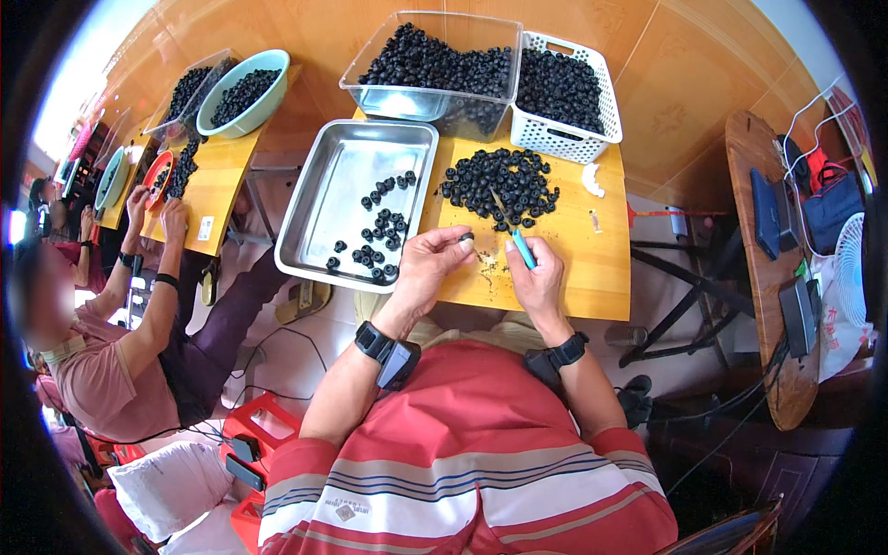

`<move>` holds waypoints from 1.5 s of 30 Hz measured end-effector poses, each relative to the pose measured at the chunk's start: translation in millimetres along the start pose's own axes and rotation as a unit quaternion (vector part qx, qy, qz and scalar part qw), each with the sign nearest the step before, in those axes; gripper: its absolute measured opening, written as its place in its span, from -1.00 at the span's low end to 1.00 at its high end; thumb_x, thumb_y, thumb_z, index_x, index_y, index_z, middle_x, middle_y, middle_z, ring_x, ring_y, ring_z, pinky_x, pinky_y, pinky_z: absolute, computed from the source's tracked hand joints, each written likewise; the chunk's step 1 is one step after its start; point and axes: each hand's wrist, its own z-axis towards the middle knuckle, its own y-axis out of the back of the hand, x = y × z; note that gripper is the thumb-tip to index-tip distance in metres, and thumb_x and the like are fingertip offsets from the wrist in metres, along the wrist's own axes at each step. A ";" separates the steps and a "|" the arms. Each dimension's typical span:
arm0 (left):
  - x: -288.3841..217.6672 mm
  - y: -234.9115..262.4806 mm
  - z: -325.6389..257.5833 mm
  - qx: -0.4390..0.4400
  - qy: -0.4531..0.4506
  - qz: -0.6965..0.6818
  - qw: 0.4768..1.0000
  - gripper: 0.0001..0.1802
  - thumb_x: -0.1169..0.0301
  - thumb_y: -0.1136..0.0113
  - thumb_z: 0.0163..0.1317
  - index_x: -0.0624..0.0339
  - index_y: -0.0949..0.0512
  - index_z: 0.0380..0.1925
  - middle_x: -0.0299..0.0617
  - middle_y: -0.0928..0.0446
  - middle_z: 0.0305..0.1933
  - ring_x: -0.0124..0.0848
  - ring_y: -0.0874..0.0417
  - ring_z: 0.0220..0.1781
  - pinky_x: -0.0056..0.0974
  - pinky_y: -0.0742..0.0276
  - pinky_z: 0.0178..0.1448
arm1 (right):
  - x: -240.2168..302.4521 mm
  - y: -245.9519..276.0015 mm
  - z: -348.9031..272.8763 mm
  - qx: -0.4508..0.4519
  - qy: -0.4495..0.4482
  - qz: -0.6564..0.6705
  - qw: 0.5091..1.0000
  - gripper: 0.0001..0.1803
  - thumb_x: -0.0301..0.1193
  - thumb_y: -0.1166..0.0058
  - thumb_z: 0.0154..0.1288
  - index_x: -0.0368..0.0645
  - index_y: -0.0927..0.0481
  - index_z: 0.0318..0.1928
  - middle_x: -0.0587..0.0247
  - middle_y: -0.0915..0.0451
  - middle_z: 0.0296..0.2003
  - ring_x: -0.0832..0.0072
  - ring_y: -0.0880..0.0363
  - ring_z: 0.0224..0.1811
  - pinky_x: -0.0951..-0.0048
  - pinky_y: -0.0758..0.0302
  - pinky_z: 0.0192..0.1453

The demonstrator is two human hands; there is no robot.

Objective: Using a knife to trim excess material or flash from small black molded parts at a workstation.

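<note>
Between thumb and fingers, my left hand (427, 266) pinches a small black ring-shaped part (466, 238) above the near edge of the wooden table (578, 268). My right hand (539, 280) is closed around a slim blue-handled tool (524, 248), whose thin tip points away from me toward a heap of the same black parts (495, 180). Whether that tip is a blade or a pick I cannot tell. Left of my left hand, a shallow metal tray (314, 199) holds several loose black parts on its right side. Dark crumbs lie on the wood between my hands.
A clear plastic bin (435, 97) and a white perforated basket (564, 139), both filled with black parts, stand at the back. At the left another person (120, 361) works at a second table beside a pale green basin (211, 116). An oval wooden board (754, 268) stands at the right.
</note>
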 end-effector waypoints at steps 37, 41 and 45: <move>15.1 -5.3 -20.6 0.069 0.032 -0.225 0.971 -0.94 0.47 -0.19 0.46 0.18 -0.59 -0.14 -0.27 -0.66 -0.22 -0.44 -0.73 -0.17 -0.27 -0.80 0.00 | 25.6 30.4 -21.5 0.142 0.044 0.048 0.988 -0.61 -0.18 -0.24 0.43 -0.31 -0.72 -0.06 0.08 -0.63 -0.44 0.33 -0.63 -0.44 0.36 -0.49 -0.35; 12.9 -6.9 -22.9 0.069 0.032 -0.229 0.970 -0.94 0.46 -0.19 0.47 0.19 -0.59 -0.15 -0.27 -0.66 -0.23 -0.45 -0.73 -0.19 -0.27 -0.80 0.00 | 27.6 31.3 -20.4 0.140 0.049 0.042 0.988 -0.62 -0.18 -0.25 0.43 -0.32 -0.72 -0.07 0.08 -0.63 -0.45 0.33 -0.63 -0.45 0.36 -0.49 -0.36; 11.2 -7.3 -26.3 0.079 0.020 -0.222 0.972 -0.92 0.44 -0.19 0.47 0.20 -0.59 -0.16 -0.26 -0.65 -0.23 -0.48 -0.70 -0.21 -0.28 -0.80 -0.01 | 31.8 33.9 -18.4 0.149 0.055 0.031 0.987 -0.62 -0.20 -0.26 0.42 -0.32 -0.73 -0.08 0.06 -0.62 -0.46 0.31 -0.62 -0.46 0.36 -0.49 -0.37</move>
